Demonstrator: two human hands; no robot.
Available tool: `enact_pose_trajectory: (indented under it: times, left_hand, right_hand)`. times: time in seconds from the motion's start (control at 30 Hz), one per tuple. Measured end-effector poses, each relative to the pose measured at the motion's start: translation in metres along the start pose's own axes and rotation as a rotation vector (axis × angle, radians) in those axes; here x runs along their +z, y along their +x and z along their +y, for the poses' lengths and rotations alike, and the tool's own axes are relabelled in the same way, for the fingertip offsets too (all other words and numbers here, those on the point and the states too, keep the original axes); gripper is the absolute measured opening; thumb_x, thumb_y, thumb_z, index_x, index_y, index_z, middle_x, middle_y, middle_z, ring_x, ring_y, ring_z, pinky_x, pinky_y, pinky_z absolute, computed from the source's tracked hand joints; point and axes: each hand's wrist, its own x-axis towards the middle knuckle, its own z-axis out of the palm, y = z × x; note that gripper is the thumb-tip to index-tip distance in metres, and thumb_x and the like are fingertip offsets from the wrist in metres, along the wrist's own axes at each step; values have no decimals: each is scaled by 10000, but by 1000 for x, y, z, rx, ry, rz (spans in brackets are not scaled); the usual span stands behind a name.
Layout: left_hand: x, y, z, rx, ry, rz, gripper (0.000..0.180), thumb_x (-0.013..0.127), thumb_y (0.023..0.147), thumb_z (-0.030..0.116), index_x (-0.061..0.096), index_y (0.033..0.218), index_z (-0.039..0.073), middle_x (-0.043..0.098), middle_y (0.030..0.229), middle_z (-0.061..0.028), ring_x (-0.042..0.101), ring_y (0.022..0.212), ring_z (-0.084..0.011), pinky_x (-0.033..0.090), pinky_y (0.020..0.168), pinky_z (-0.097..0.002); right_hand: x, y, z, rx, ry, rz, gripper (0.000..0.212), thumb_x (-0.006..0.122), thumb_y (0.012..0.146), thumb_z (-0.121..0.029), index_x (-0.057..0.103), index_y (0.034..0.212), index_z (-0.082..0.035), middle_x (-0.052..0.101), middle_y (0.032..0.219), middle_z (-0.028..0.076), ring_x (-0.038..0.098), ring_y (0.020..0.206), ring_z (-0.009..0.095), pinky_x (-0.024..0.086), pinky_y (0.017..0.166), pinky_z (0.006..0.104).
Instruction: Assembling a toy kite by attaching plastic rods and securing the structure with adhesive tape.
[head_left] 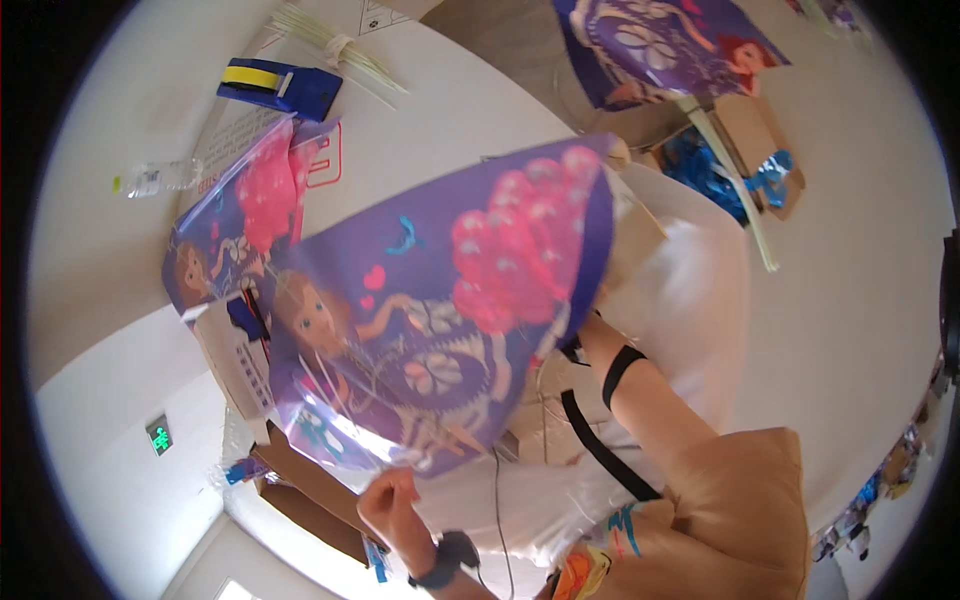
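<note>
A large purple printed plastic sheet (420,240) with pink balloons and a cartoon figure spreads across the middle of the view, curved and slightly blurred. My left hand (390,505), with a dark band at its wrist, is at the sheet's lower edge, fingers curled and pinching it. My right forearm (640,385), wearing a black strap, reaches up to the sheet's right edge. The sheet hides the fingers of that hand, so their grip cannot be seen. Another sheet of the same print (240,215) lies on the white surface to the left.
A blue tape dispenser (285,88) with yellow tape and a tied bundle of pale sticks (340,50) are at the upper left. A clear bottle (160,178) lies nearby. At the upper right are another printed sheet (660,50) and an open carton (765,140) with blue foil pieces.
</note>
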Motion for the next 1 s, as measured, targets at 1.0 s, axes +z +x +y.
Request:
enact_pose_trajectory:
  times: [1.0]
  left_hand:
    - [72, 98, 6, -386, 446, 180, 144, 502, 734, -26, 508, 612, 50, 507, 662, -52, 475, 656, -170, 427, 716, -305]
  right_hand:
    - [83, 64, 119, -159, -82, -73, 195, 541, 845, -148, 644, 919, 0, 678, 932, 171, 640, 862, 382, 513, 733, 450]
